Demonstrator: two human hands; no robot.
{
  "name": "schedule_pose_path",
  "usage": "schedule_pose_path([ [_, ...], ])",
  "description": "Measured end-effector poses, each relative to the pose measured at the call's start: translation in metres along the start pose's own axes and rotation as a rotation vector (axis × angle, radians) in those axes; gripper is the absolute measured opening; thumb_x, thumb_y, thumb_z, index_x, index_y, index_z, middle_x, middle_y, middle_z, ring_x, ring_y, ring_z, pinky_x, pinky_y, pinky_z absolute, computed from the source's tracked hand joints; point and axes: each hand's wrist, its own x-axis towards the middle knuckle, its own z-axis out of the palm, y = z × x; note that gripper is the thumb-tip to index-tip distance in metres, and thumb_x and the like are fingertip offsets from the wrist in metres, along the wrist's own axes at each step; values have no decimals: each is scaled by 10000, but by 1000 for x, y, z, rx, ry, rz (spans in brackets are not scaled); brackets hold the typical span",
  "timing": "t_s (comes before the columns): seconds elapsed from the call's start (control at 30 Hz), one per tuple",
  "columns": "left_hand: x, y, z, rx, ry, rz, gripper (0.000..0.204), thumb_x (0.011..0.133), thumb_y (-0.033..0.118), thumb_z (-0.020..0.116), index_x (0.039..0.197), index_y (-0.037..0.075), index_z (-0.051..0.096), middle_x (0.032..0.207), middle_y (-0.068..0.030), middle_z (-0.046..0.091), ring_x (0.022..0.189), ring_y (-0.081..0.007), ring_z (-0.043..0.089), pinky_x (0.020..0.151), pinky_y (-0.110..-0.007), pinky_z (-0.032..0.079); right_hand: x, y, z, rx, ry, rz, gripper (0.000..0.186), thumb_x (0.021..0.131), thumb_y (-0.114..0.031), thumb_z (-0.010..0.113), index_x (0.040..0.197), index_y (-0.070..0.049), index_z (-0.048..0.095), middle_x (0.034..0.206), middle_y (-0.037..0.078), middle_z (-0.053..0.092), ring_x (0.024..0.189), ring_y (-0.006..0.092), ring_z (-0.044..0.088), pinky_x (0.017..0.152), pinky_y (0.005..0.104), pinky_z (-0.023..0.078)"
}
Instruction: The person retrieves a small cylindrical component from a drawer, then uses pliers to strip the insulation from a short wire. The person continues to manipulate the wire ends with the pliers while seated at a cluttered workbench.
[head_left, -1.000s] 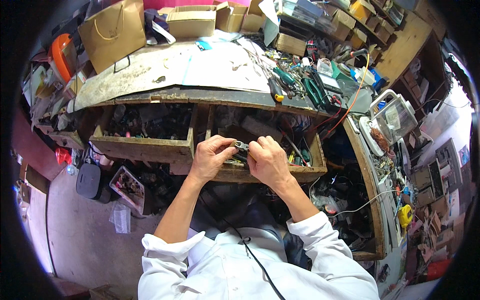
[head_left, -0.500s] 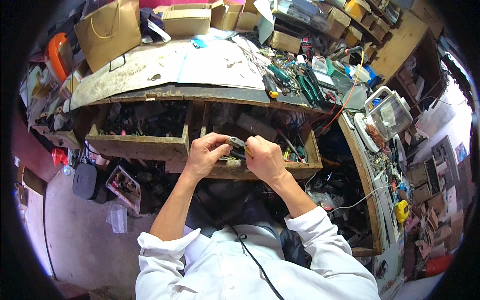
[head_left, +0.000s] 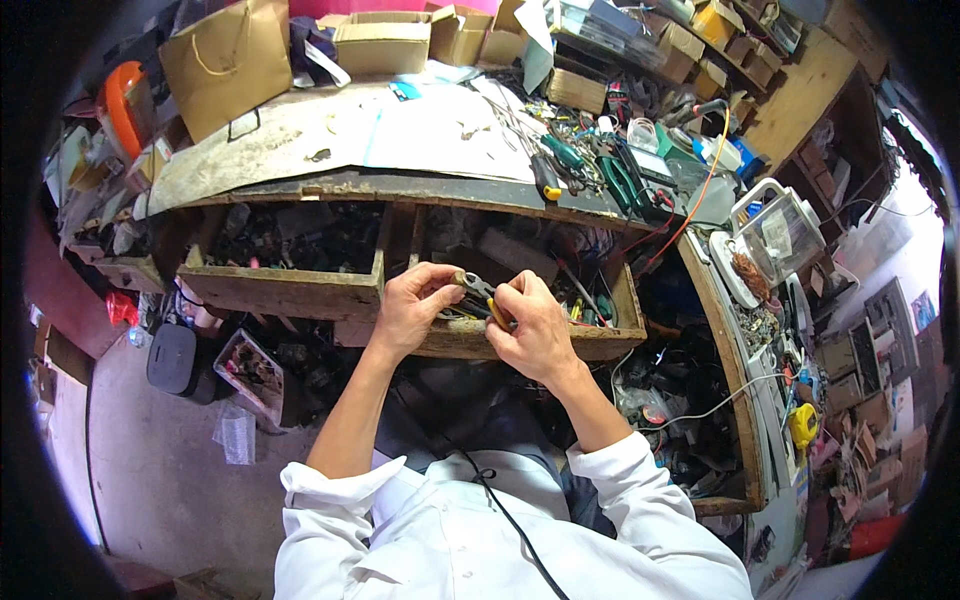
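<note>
Above the front edge of the open middle drawer (head_left: 520, 345), my two hands meet. My right hand (head_left: 532, 328) is closed round the handles of a pair of pliers (head_left: 476, 286), which show a metal head and yellow-and-dark grips. The jaws point left, toward the fingertips of my left hand (head_left: 413, 308). Thumb and forefinger of that hand are pinched together on a small piece by the jaws, too small and covered to name.
A second open drawer (head_left: 280, 284) full of small parts is at the left. White sheets (head_left: 420, 130) cover the worktop. Screwdrivers and green-handled pliers (head_left: 622, 184) lie at its right. An orange cable (head_left: 708, 180) hangs there. A yellow tape measure (head_left: 803, 425) is far right.
The pliers' handles have spread apart a little in my right hand, and its grip has shifted. My left hand keeps its pinch in nearly the same place. The whole view has shifted slightly.
</note>
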Motion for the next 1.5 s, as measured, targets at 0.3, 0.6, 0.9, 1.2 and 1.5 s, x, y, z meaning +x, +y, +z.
schedule_pose_path([
  [0.3,-78,18,-31,14,160,-9,183,950,-3,690,1127,-15,649,1021,-56,723,942,-116,694,870,-265,564,-18,-46,19,99,-187,-69,199,696,-123,728,780,-47,564,999,158,528,957,331,488,819,427,359],
  [0.6,-137,19,-60,-15,318,-78,228,938,-11,706,1149,-8,618,1062,-89,726,980,-134,696,883,-261,566,-24,-72,55,320,-317,-31,154,729,-140,677,789,-48,569,1001,152,521,940,318,455,828,413,344],
  [0.9,-150,21,-60,86,331,-42,198,932,-4,718,1121,-17,661,1043,-94,739,943,-131,703,858,-261,575,-25,-79,57,275,-424,-36,164,768,-163,653,872,-36,660,1057,174,529,975,336,454,837,446,339],
  [1.2,-154,23,-63,356,267,53,204,894,-20,738,1097,-23,722,995,-98,765,888,-130,724,795,-264,591,-24,-80,49,180,-481,-95,144,742,-130,666,832,-22,638,1037,148,560,969,318,467,852,429,370],
  [1.5,-159,32,-65,476,271,74,221,872,-12,759,1090,-7,725,989,-107,769,865,-157,738,776,-273,593,-35,-79,62,270,-474,-16,126,734,-120,670,743,-7,615,860,148,574,814,325,511,737,422,440],
])
